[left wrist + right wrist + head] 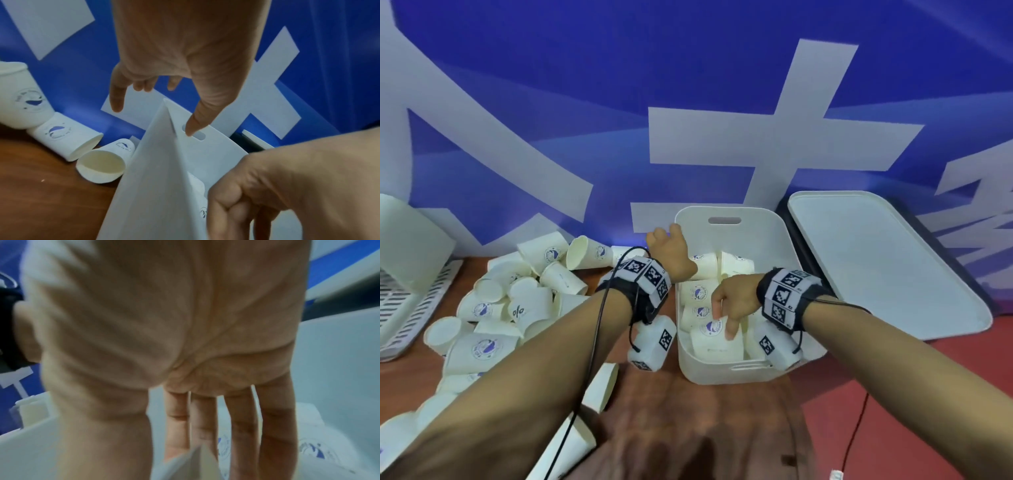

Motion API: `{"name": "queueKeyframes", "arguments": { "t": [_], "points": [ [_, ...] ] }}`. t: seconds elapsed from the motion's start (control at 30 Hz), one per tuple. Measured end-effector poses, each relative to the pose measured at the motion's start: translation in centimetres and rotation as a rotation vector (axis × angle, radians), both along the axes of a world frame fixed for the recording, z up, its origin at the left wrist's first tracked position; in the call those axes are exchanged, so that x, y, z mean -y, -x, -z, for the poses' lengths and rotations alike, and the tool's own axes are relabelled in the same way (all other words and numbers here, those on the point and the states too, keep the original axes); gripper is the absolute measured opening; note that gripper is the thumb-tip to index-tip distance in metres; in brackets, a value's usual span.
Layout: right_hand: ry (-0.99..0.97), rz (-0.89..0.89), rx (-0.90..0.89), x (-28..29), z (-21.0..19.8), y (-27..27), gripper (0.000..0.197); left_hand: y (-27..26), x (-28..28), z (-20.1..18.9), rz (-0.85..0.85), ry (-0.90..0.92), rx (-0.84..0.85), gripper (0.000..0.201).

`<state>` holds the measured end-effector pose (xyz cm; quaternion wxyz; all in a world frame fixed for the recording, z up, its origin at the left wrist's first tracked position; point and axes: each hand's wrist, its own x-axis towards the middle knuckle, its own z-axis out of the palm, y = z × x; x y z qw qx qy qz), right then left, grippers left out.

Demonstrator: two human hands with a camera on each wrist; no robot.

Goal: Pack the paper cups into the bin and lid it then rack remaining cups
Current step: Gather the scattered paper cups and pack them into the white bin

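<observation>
A white bin stands open at the middle of the table, with several paper cups lying inside. My left hand hovers over the bin's far left corner, fingers spread and loose, holding nothing. My right hand reaches down into the bin with straight fingers touching a logo cup. A cup edge shows in front of those fingers. The flat white lid lies to the right of the bin. A heap of loose cups covers the table at the left.
A white slatted rack sits at the far left edge. Two cups lie on their sides against the bin's left wall. A blue and white banner closes off the back. A thin red cable runs over the red surface at the right.
</observation>
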<state>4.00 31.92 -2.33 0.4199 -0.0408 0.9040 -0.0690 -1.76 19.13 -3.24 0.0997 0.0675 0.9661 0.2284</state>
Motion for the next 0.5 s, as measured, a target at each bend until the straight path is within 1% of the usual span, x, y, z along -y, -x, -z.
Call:
{"name": "queueKeyframes", "arguments": {
  "t": [0.07,0.13,0.2,0.27,0.33,0.4,0.5],
  "points": [
    [-0.013,-0.065,0.091,0.8,0.5,0.7,0.046,0.2,0.2,0.4,-0.148,-0.075,0.055,0.077],
    [-0.045,-0.138,0.128,1.4,1.1,1.2,0.046,0.4,0.5,1.2,-0.175,-0.082,0.194,0.086],
    [-0.070,-0.189,0.177,1.7,1.7,1.6,0.045,0.4,0.9,1.9,-0.184,-0.087,0.303,0.080],
    [-0.065,-0.201,0.248,1.6,2.0,1.7,0.043,0.3,0.9,2.5,-0.162,-0.074,0.338,0.071],
    [-0.027,-0.158,0.274,1.5,2.3,1.7,0.048,0.1,0.5,2.7,-0.109,-0.069,0.363,0.065],
    [0.011,-0.108,0.272,1.4,2.5,1.5,0.056,0.0,0.1,2.6,-0.073,-0.065,0.364,0.063],
    [0.011,-0.115,0.258,1.4,3.3,1.4,0.057,0.2,0.1,2.3,-0.038,-0.062,0.378,0.064]
  ]
}}
